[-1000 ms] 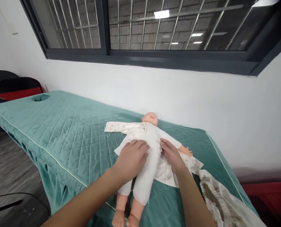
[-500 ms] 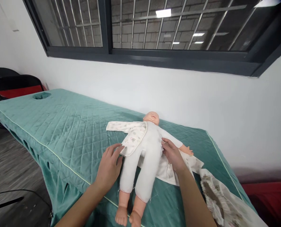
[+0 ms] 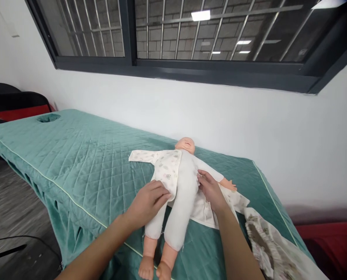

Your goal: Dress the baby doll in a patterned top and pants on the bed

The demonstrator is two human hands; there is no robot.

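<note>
A baby doll [image 3: 186,190] with a white cloth body lies on its back, its head toward the wall. One side of a printed baby shirt [image 3: 166,169] covers its chest on the left, with that sleeve stretched out. My left hand [image 3: 150,200] pinches the lower front edge of this shirt over the doll's hip. My right hand [image 3: 211,188] rests against the doll's side on the right, fingers bent; whether they grip anything is hidden. The shirt's other half spreads flat under and beside the doll, below its bare white arm.
The doll lies on a massage table [image 3: 97,155] with a green quilted cover and a face hole. Printed baby clothing [image 3: 278,245] with a gathered edge lies at the lower right. Red-and-black chairs [image 3: 18,107] stand far left. Behind is a white wall with a barred window [image 3: 214,35].
My left hand has moved right, drawing the shirt's front edge further across the doll's belly and hip. My right hand stays by the doll's side. The view has shifted slightly.
</note>
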